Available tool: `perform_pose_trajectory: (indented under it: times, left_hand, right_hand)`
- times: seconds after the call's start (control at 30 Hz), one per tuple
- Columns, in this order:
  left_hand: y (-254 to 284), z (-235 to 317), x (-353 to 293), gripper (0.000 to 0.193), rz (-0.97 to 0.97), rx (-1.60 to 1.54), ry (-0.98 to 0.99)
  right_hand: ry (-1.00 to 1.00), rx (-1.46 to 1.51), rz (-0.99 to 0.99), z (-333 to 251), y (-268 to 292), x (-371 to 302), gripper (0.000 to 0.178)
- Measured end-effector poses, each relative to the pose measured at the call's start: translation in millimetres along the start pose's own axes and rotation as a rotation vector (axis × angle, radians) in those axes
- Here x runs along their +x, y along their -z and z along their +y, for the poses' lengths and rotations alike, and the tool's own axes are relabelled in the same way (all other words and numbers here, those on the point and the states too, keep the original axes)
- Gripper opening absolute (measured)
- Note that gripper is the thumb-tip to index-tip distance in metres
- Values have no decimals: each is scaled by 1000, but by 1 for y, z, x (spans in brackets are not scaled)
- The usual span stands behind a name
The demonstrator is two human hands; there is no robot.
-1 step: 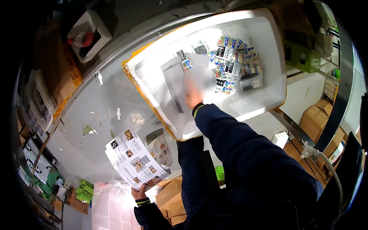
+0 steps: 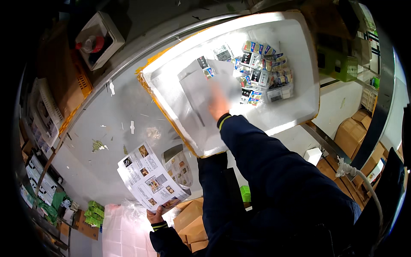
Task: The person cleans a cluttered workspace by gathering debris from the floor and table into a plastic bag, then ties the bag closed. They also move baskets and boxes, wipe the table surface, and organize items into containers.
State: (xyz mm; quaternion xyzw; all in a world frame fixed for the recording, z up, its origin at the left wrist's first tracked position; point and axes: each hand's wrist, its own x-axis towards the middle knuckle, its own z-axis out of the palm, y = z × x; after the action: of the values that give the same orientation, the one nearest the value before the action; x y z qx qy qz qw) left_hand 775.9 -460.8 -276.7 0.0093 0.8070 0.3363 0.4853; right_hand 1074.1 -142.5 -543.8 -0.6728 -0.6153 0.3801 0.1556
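Note:
My left hand (image 2: pixel 155 215) is closed on the lower edge of a printed leaflet (image 2: pixel 150 177) with small pictures, which curls over at its right side. Inside a big white foam box (image 2: pixel 306 64), my right hand (image 2: pixel 219 104) reaches over flat grey sheets (image 2: pixel 195 92); its fingers are blurred, so I cannot tell whether they grip anything. Several small labelled packets (image 2: pixel 259 77) in clear wrap lie to the right of that hand, in the box. One dark-labelled packet (image 2: pixel 205 67) rests at the top of the grey sheets.
Yellow tape (image 2: pixel 147 85) runs along the box's left rim. Paper scraps and bits of green leaf (image 2: pixel 98 145) litter the grey table (image 2: pixel 115 124). A white bin (image 2: pixel 105 40) stands at the far left. Cardboard boxes (image 2: pixel 188 218) sit below the table, and a rope (image 2: pixel 366 180) hangs at the right.
My right hand has shifted slightly to the right over the grey sheets. The left hand and the leaflet look almost unmoved.

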Motion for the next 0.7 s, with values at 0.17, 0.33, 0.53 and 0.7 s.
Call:
perform_pose_trajectory:
  times: [0.17,0.33,0.53,0.7]
  left_hand:
    - [-3,5,2,44,-6,-18,4]
    - [-2,-2,-4,43,9,-84,10]
    - [-16,17,-5,41,53,-53,25]
    - [-10,-15,-31,42,177,-27,-13]
  right_hand:
    - [263,-370,400,77,15,47,41]
    - [-164,-516,-340,62,5,63,38]
    - [-202,-296,-243,60,64,46,35]
    - [-369,234,-255,37,160,15,37]
